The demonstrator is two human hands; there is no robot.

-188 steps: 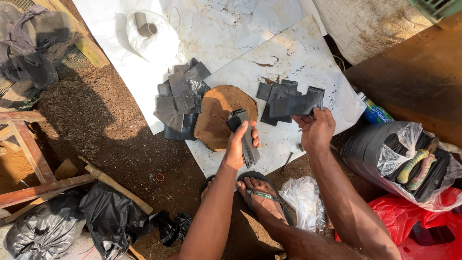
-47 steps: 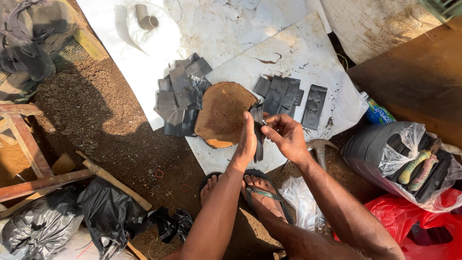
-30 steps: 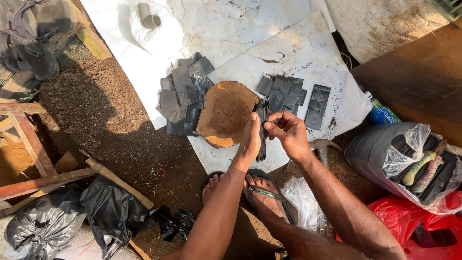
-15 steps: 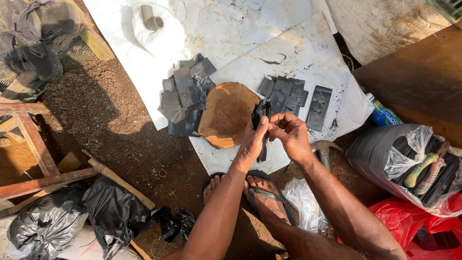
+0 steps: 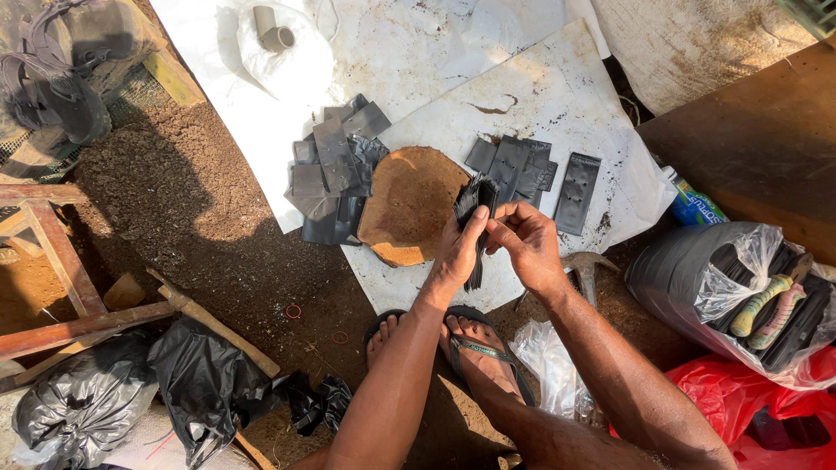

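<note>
My left hand point(image 5: 458, 254) grips a thick stack of flat black plastic bags point(image 5: 475, 207), held upright over the edge of a round wooden block point(image 5: 407, 202). My right hand point(image 5: 525, 244) pinches the top edge of the stack between thumb and fingers. Just beyond my hands lies a small pile of flat black bags point(image 5: 515, 164), and a single black bag point(image 5: 576, 192) lies to its right. A bigger loose heap of black bags point(image 5: 335, 169) lies left of the block.
All of this rests on white sheeting point(image 5: 557, 96) over bare soil. A hammer point(image 5: 582, 266) lies by my right wrist. A clear sack of black bags point(image 5: 753, 300) and a red bag point(image 5: 766, 409) are at right. Wooden frame point(image 5: 52, 261) and black sacks point(image 5: 139, 392) at left.
The single bag held out in my right hand earlier now lies on the sheet at right. Both hands have come together on the stack over the block's edge.
</note>
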